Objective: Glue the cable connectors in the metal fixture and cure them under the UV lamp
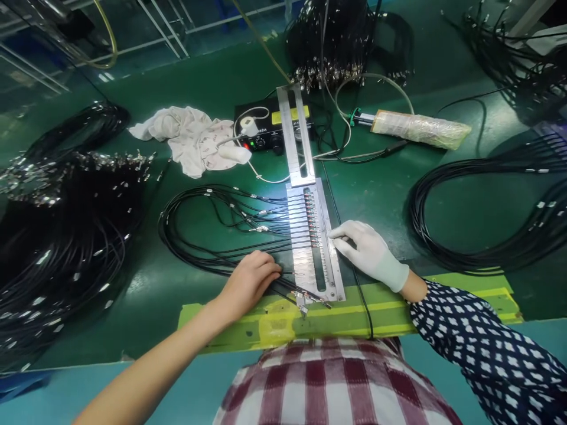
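Observation:
A slotted metal fixture (pixel 303 262) lies in front of me, its hinged metal frame (pixel 287 136) swung back. Several thin black cables (pixel 274 243) run into it from the left, their stripped ends side by side in a row across the slot. My bare left hand (pixel 252 282) is closed over loose black cables at the fixture's lower left; their ends (pixel 302 301) poke out over its bottom corner. The gloved right hand (pixel 370 252) has its thumb and fingertips closed at the fixture's right edge. What lies under the left fingers is partly hidden.
Behind the frame stands a black control box (pixel 261 133) beside a crumpled white cloth (pixel 190 139). A wrapped syringe-like tube (pixel 420 128) lies right of it. Cable bundles fill the left (pixel 66 236), back (pixel 332 41) and right (pixel 425 224). Yellow tape (pixel 274 327) lines the near edge.

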Motion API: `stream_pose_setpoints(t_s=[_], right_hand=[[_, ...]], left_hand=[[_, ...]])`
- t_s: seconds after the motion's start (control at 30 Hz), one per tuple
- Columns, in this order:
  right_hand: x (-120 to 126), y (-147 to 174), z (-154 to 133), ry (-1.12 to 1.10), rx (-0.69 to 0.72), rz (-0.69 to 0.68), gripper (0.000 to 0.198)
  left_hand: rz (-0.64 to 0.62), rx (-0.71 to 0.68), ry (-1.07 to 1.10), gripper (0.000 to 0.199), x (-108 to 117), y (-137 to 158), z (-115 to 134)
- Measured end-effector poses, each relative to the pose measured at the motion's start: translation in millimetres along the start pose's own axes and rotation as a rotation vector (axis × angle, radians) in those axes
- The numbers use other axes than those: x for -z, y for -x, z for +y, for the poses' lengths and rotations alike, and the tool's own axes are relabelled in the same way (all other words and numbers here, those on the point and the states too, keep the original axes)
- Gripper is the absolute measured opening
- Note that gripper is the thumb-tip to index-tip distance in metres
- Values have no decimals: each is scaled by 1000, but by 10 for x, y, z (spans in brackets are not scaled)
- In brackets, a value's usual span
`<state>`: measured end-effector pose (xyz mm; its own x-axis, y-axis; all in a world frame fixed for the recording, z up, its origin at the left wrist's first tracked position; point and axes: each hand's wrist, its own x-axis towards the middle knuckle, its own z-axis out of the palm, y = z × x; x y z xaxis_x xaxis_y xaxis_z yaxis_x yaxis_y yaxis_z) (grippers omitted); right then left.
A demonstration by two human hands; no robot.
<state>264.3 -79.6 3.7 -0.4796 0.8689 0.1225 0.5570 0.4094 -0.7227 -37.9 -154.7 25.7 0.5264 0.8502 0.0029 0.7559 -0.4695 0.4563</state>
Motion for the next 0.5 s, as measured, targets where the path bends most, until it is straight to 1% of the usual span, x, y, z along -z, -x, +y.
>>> stream_pose_setpoints(t_s=[0.07,0.13,0.27,0.33,0.5], right_hand=[[7,-3,-6,-4,7,-4,12],[17,2,-14,-3,7,-11,11],[31,0,-16,11,-29,-25,11],[32,-10,-12,24,-33,-28,12],[34,-24,-20,25,-13,-23,12]], left_hand=[[-16,14,33,16,-13,-35,0],[2,33,72,14,-28,-89,17],[157,2,94,14,-111,-254,98],[200,-37,82,16,-179,-353,142],[166,-136,-57,25,-304,-482,155]])
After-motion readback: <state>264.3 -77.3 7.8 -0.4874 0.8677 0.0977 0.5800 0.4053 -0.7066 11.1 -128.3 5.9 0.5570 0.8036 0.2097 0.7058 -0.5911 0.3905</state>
